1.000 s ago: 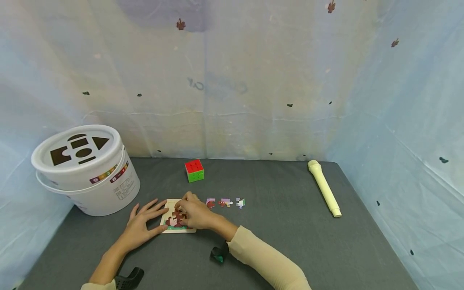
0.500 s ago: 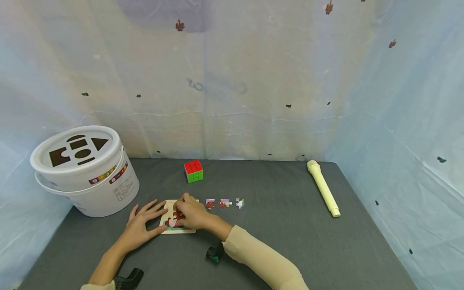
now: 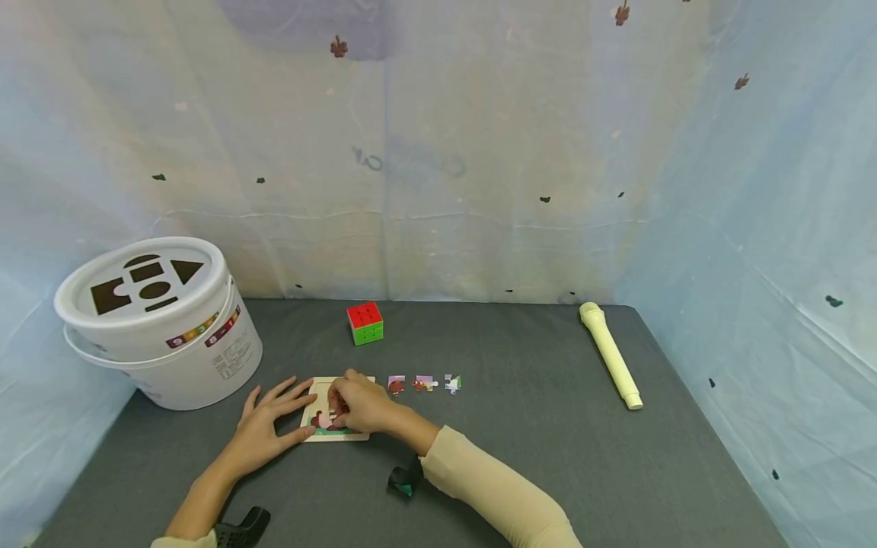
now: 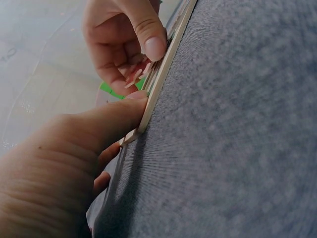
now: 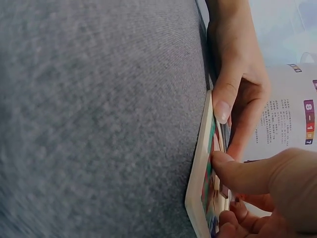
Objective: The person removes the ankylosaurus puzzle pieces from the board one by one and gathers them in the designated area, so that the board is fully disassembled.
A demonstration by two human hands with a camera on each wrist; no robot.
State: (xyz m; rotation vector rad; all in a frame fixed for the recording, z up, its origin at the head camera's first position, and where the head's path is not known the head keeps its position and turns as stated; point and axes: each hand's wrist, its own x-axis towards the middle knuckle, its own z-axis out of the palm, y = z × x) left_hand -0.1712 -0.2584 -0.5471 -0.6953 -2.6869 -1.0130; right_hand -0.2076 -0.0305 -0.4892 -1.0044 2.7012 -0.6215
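Observation:
A jigsaw puzzle in a pale wooden tray [image 3: 317, 390] lies flat on the grey cloth, coloured pieces in its lower part. My left hand [image 3: 266, 430] rests at the tray's left edge, fingers spread, the thumb on the rim in the left wrist view. Over the tray, my right hand [image 3: 363, 405] pinches a reddish jigsaw piece [image 4: 136, 75], mostly hidden by the fingers in the head view. To the right of the tray lie three loose pieces: a purple and red one [image 3: 397, 384], a second purple one [image 3: 424, 383] and a white and green one [image 3: 453, 383].
A red and green puzzle cube [image 3: 366, 326] stands behind the tray. Two stacked white buckets [image 3: 236, 346], the upper with a shape-sorter lid [image 3: 199, 293], stand at the left. A pale yellow tube [image 3: 612, 354] with a thicker end lies at the right.
My right hand has moved slightly left and down over the tray, covering more of the pieces in it. My left hand stays at the tray's edge.

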